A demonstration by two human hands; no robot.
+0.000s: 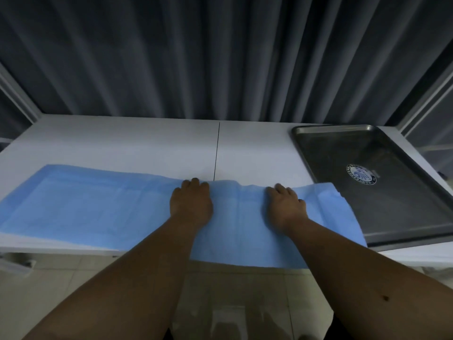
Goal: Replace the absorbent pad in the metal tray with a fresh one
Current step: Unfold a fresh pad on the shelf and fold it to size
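A long blue absorbent pad [93,204] lies spread across the white table, and its near edge hangs over the table's front. My left hand [191,202] rests on the pad near its middle, fingers curled at the pad's far edge. My right hand [285,204] lies on the pad further right, fingers at the same wrinkled far edge. Whether the fingers pinch the edge or only press on it is not visible. The metal tray [318,148] sits at the right of the table with no pad in it; a round blue-and-white logo [360,174] shows on its bottom. The pad's right end overlaps the tray's near-left rim.
The white table [122,143] has a thin dark seam [217,150] down its middle. A dark pleated curtain [220,57] hangs right behind the table. Pale window frames stand at both sides. Tiled floor [232,290] shows below the table's front edge.
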